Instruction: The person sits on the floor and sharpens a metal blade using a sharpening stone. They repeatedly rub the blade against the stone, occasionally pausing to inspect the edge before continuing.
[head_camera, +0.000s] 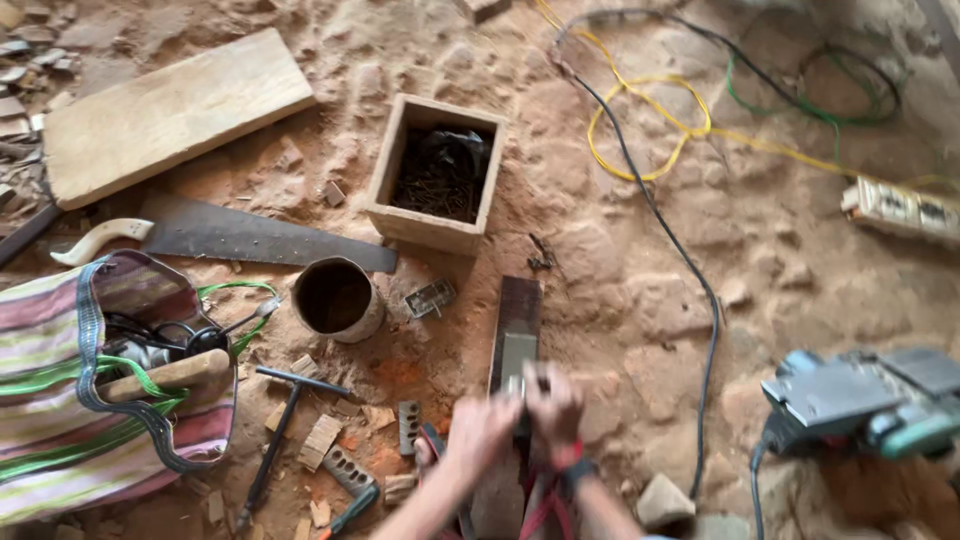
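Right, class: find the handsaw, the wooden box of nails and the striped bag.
handsaw (262, 240), head view, middle of the blade.
wooden box of nails (425, 228), head view, near wall.
striped bag (45, 345), head view, striped side.

Bare dirt floor (620, 270) lies open right of the dark wooden strip (517, 325); leftward, the round tin (337, 297), handsaw (250, 237) and, seemingly, scattered wood offcuts (335, 450) crowd passage.

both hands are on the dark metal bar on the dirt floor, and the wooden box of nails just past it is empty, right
Not quite. In the head view both hands, left and right, are on the dark metal bar, but the wooden box holds a heap of dark nails.
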